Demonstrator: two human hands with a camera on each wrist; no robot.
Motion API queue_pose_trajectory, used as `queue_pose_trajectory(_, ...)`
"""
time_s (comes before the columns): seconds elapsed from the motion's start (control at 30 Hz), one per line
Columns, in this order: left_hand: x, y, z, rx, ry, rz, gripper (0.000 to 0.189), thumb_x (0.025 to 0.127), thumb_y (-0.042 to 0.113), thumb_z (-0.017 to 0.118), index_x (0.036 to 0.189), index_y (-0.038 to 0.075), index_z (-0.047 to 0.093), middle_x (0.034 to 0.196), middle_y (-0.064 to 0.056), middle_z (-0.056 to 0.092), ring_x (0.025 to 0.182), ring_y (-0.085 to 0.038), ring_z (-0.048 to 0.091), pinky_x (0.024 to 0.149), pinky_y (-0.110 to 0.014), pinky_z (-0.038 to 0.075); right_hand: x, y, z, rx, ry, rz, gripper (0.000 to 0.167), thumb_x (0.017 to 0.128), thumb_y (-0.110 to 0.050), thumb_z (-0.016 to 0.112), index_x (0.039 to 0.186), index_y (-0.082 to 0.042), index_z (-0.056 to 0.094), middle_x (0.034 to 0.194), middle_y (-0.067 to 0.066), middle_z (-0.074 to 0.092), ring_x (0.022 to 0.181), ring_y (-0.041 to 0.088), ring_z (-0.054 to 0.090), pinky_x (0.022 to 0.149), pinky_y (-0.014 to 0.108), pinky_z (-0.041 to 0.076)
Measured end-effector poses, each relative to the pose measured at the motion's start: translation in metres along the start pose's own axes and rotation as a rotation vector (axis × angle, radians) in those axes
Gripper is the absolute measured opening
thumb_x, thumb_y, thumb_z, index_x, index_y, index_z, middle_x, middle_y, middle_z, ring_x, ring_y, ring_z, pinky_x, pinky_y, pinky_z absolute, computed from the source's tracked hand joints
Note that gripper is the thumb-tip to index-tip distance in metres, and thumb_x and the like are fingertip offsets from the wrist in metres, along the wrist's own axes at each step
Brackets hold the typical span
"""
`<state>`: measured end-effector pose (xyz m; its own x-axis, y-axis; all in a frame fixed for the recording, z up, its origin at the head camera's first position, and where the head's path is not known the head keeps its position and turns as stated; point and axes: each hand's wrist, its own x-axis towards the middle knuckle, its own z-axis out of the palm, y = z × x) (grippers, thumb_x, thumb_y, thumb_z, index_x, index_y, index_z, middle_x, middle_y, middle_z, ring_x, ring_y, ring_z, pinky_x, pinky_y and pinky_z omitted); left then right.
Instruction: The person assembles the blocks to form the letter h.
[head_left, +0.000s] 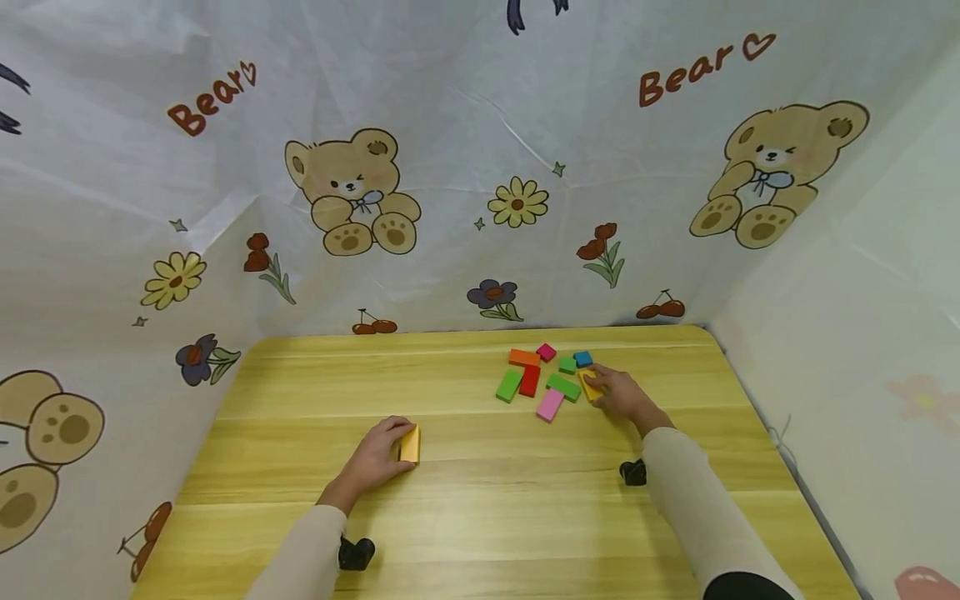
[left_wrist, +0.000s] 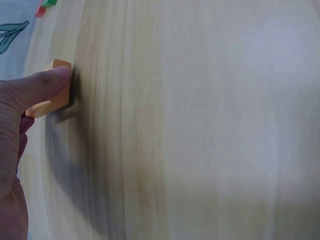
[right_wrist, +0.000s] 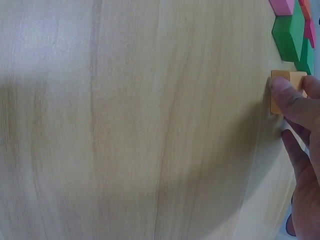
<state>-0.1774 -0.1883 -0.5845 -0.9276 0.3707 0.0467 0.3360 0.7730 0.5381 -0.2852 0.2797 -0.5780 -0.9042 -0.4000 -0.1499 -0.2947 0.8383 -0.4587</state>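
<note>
My left hand (head_left: 375, 454) holds a yellow-orange block (head_left: 410, 446) on the table, left of the middle. In the left wrist view the thumb lies across that block (left_wrist: 62, 98), with fingers behind it. Farther back on the right, my right hand (head_left: 624, 395) pinches another yellow-orange block (head_left: 588, 386) between thumb and fingers. This block (right_wrist: 276, 106) sits at the right end of a loose group of coloured blocks. Near it are a blue block (head_left: 582, 358), a small green block (head_left: 567, 365), a long green block (head_left: 564, 387) and a pink block (head_left: 550, 406).
An orange block (head_left: 524, 357), a red block (head_left: 529, 381), another green block (head_left: 509, 385) and a magenta block (head_left: 547, 352) make up the group's left part. The wood-grain table (head_left: 480, 517) meets a bear-printed cloth (head_left: 450, 100) at its back edge.
</note>
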Motion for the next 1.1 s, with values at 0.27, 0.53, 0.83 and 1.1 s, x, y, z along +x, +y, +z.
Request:
queue_pose_trajectory(0.27, -0.016, -0.014, -0.01, -0.02, -0.008, -0.023, 0.06, 0.073, 0.01, 0.085, 0.126, -0.004, 0.06, 0.124, -0.011, 0.055, 0.114, -0.032, 0.054, 0.094, -0.046, 0.047, -0.002, -0.001, 0.0, -0.011, -0.015, 0.024, 0.049, 0.088, -0.008, 0.07, 0.133, 0.003, 0.053, 0.146, 0.024, 0.038, 0.127, 0.053, 0.038, 0.104, 0.064, 0.029)
queue_pose_trajectory(0.53, -0.025, -0.018, -0.017, -0.035, -0.043, -0.067, 0.059, 0.074, 0.007, 0.083, 0.127, -0.004, 0.059, 0.126, -0.011, 0.054, 0.116, -0.032, 0.053, 0.094, -0.046, 0.047, -0.002, -0.003, -0.001, -0.027, -0.007, -0.002, 0.048, 0.088, -0.009, 0.07, 0.132, 0.004, 0.055, 0.145, 0.024, 0.04, 0.125, 0.053, 0.041, 0.104, 0.064, 0.03)
queue_pose_trajectory(0.83, -0.025, -0.018, -0.018, -0.029, -0.054, -0.051, 0.059, 0.074, 0.006, 0.083, 0.126, -0.006, 0.059, 0.126, -0.011, 0.051, 0.116, -0.032, 0.052, 0.096, -0.046, 0.046, -0.001, -0.004, -0.002, -0.035, -0.011, 0.004, 0.048, 0.088, -0.008, 0.07, 0.132, 0.003, 0.055, 0.145, 0.024, 0.039, 0.125, 0.053, 0.041, 0.104, 0.064, 0.03)
queue_pose_trajectory(1.1, -0.027, -0.019, -0.018, -0.019, -0.05, -0.036, 0.059, 0.073, 0.007, 0.084, 0.125, -0.006, 0.06, 0.123, -0.011, 0.052, 0.114, -0.031, 0.054, 0.095, -0.046, 0.047, -0.001, -0.003, 0.0, -0.019, 0.001, 0.01, 0.049, 0.087, -0.008, 0.07, 0.132, 0.003, 0.055, 0.145, 0.024, 0.04, 0.125, 0.053, 0.04, 0.103, 0.063, 0.033)
